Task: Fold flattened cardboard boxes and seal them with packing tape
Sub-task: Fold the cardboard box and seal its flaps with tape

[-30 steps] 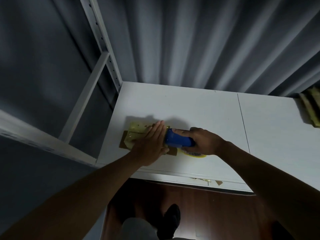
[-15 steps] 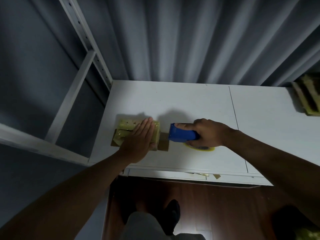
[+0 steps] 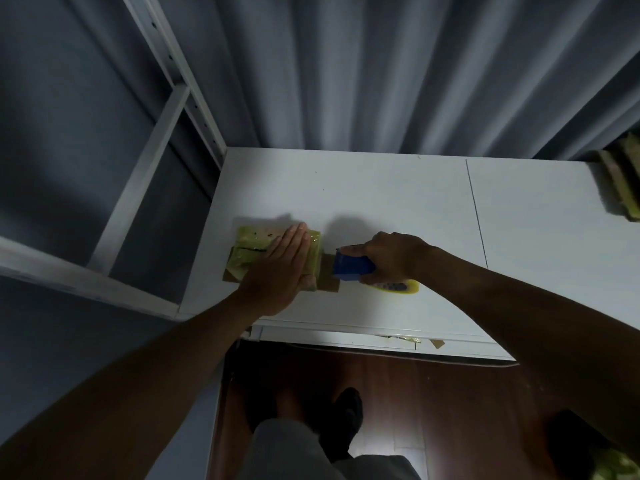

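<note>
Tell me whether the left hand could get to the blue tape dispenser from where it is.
Probably yes. The left hand lies flat on the taped cardboard box, and the blue tape dispenser sits just past the box's right end, with nothing between. The right hand already grips it, though.

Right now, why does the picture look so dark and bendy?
Head view: dim room, light falls mostly on the white table; left hand and right hand cast soft shadows on it; the wide-angle lens splays the shelf post and curtain.

White table [image 3: 381, 188]; on it a taped cardboard box [image 3: 256, 244], a blue tape dispenser [image 3: 351, 268], stacked cardboard [image 3: 623, 181] far right
</note>
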